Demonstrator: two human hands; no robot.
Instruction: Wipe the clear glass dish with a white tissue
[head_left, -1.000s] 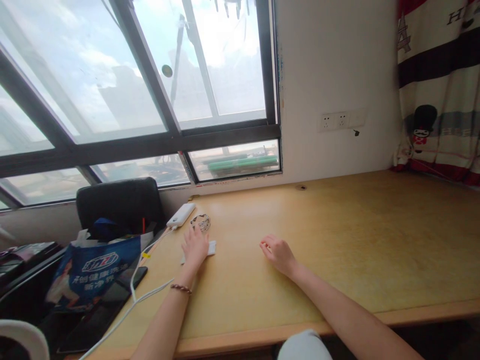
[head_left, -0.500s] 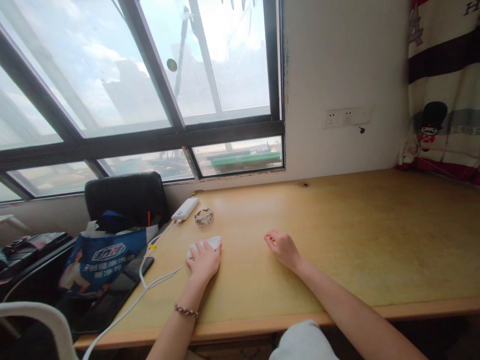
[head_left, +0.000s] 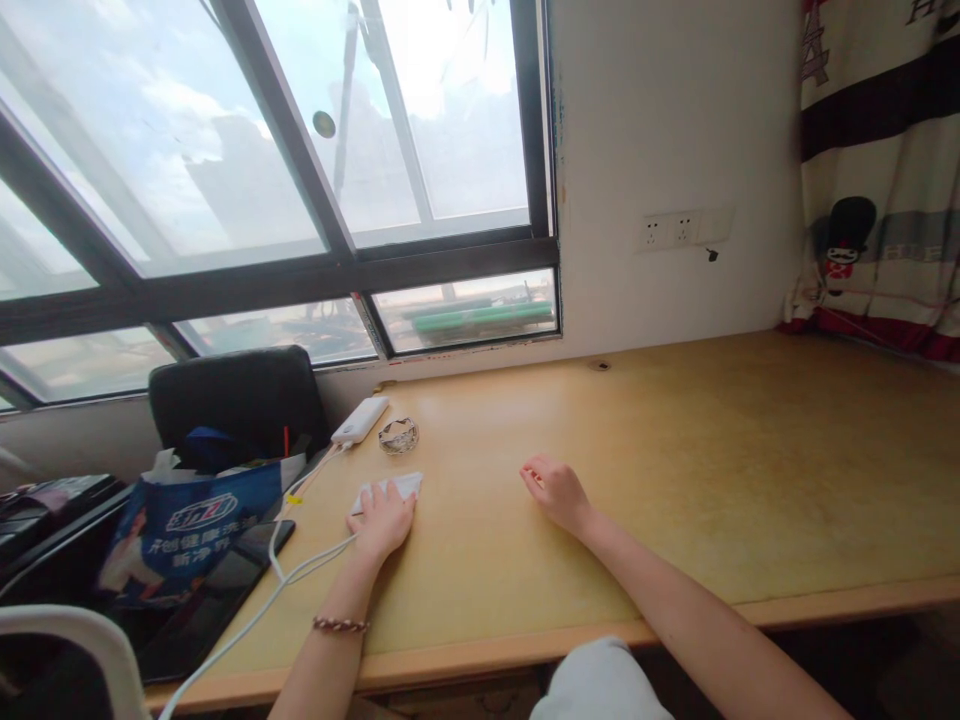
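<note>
Fingers of the left hand [head_left: 381,520] lie flat, pressing on a folded white cloth pad [head_left: 394,487] on the long yellow wooden desk [head_left: 675,470]. Just beyond the pad sits a small clear glass dish [head_left: 398,436], and left of that a white power bank [head_left: 361,420] with its white cable [head_left: 285,575]. Right hand [head_left: 553,492] rests loosely curled right of the pad, holding nothing. Blue plastic bag [head_left: 187,525] off to the pad's left has Chinese writing I can't make out.
</note>
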